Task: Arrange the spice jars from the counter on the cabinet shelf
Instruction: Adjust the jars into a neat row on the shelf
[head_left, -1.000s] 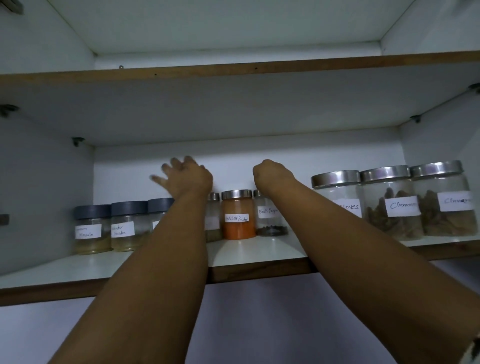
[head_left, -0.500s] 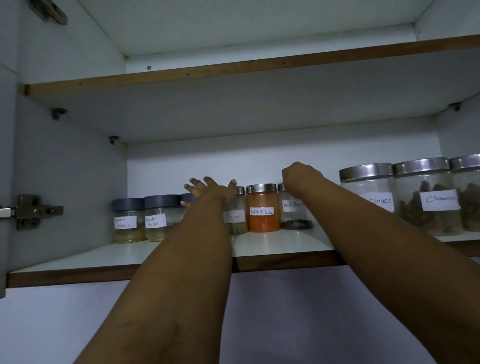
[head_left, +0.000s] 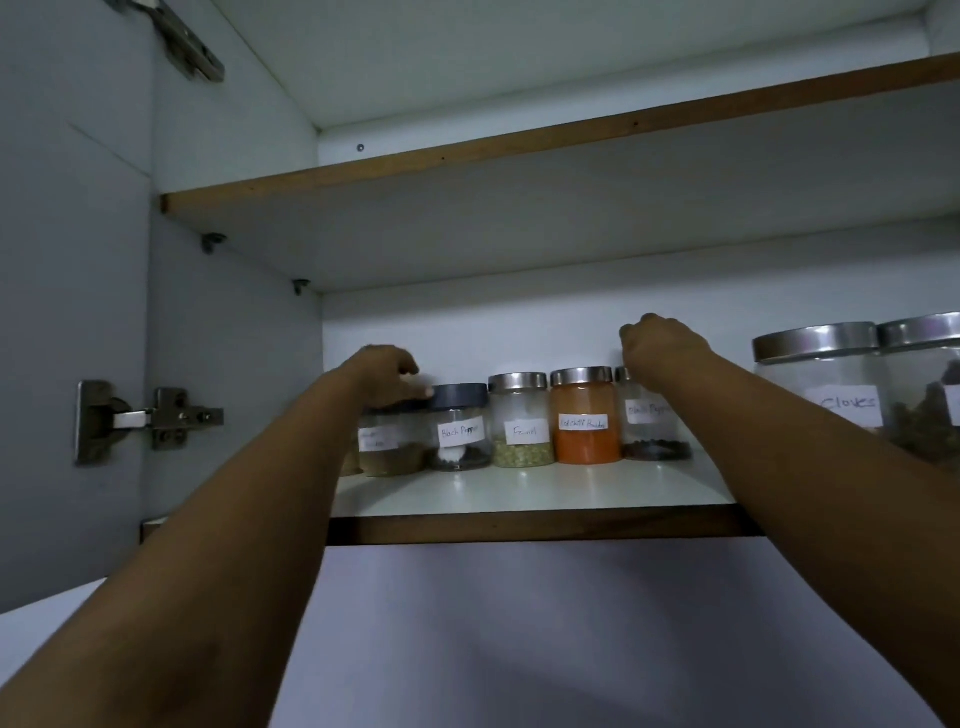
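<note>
A row of small labelled spice jars stands at the back of the cabinet shelf (head_left: 519, 491). My left hand (head_left: 384, 376) curls down over the grey lid of a jar of yellowish powder (head_left: 390, 453). To its right stand a grey-lidded black pepper jar (head_left: 460, 434), a fennel jar (head_left: 522, 423) and an orange red chilli powder jar (head_left: 585, 418). My right hand (head_left: 662, 343) is closed over the steel lid of another black pepper jar (head_left: 653, 436). My left arm hides the jars further left.
A large steel-lidded cloves jar (head_left: 826, 387) and another big jar (head_left: 930, 395) stand on the shelf at the right. An upper shelf (head_left: 519, 156) hangs close overhead. The open cabinet door with its hinge (head_left: 150, 418) is at the left.
My left hand, open with spread fingers before, has moved left and closed over the powder jar's lid. My right hand stays on the same pepper jar. The view has shifted right.
</note>
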